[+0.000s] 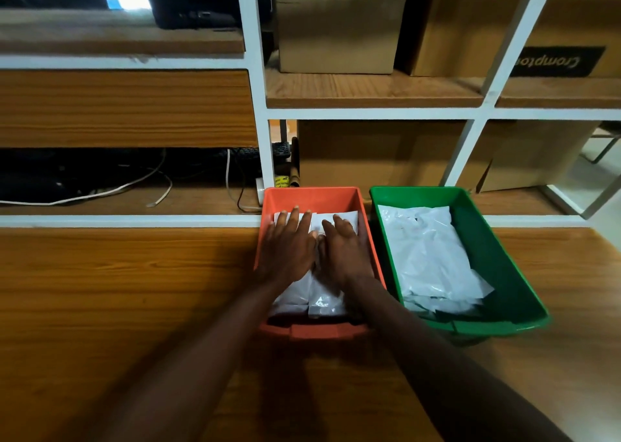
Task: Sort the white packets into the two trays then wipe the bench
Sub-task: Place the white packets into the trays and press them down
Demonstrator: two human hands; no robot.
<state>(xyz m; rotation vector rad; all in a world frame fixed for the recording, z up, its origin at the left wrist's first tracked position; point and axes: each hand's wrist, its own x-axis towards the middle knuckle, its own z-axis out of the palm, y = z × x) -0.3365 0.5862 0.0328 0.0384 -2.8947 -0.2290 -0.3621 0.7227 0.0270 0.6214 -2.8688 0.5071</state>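
Wood-grain laminate covers the bench (100,307), which fills the whole lower half of the frame, bare apart from two trays and the person's forearms. Behind it, across the upper half, rises a white-framed shelving unit (258,105) with wooden boards; cardboard boxes (336,31) fill its right-hand bays, and loose cables (134,182) lie in the low bay at middle left. Right of centre sits the green tray (504,256), with white packets (426,256) heaped inside against its left wall. Just beside it, at centre, the orange tray (312,196) holds more white packets (322,302). Both hands lie palm-down on that pile, the left hand (285,246) with fingers spread flat, the right hand (342,246) with fingers close together, neither one gripping anything.
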